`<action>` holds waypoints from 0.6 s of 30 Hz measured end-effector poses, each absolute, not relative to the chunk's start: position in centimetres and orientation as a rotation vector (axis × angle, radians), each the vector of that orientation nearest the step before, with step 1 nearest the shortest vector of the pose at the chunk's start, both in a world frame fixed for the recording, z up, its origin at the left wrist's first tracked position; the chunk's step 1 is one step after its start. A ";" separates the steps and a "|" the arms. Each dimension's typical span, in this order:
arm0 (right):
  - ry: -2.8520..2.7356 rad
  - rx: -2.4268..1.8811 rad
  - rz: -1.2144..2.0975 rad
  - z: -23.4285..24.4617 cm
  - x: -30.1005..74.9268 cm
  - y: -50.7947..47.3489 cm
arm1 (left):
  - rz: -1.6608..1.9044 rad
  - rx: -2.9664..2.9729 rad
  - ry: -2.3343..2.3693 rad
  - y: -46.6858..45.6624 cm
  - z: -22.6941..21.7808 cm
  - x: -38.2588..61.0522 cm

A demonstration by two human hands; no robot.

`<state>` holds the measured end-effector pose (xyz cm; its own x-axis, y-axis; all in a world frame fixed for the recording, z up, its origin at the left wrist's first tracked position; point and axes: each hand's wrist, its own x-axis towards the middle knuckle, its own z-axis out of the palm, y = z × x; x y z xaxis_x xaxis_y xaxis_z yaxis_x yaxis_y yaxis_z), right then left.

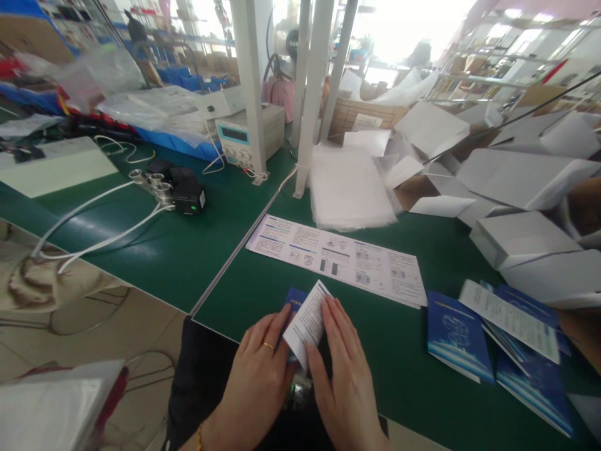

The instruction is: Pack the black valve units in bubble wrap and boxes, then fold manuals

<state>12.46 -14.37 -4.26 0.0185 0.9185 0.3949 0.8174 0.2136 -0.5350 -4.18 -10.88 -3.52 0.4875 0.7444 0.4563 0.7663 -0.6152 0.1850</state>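
Observation:
A partly folded leaflet (307, 319) lies at the table's front edge between my hands, its white text side turned up at an angle. A blue printed part (295, 299) shows beneath it; whether this belongs to the same sheet I cannot tell. My left hand (263, 357), with a ring on one finger, presses the left side of the leaflet with fingers close together. On the other side my right hand (345, 357) grips the white panel between thumb and fingers. Beyond them rests a stack of long unfolded printed sheets (338, 257).
Blue folded leaflets (457, 335) lie at the right, below a heap of white boxes (526, 178). Clear plastic bags (352, 188) are stacked by the metal posts. At left are black devices with white cables (188, 194) and a bench power supply (253, 134).

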 end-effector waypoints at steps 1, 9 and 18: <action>-1.810 -1.616 0.195 -4.2 12.5 -14.3 | -0.814 -2.684 -1.360 -11.0 -3.6 -4.2; -1.882 -1.602 0.216 -4.0 12.6 -14.5 | -1.286 -2.697 -1.668 -9.9 -2.7 -5.3; -2.027 -1.596 0.109 -4.0 12.7 -14.1 | -1.559 -2.461 -2.118 -9.1 -1.6 -5.6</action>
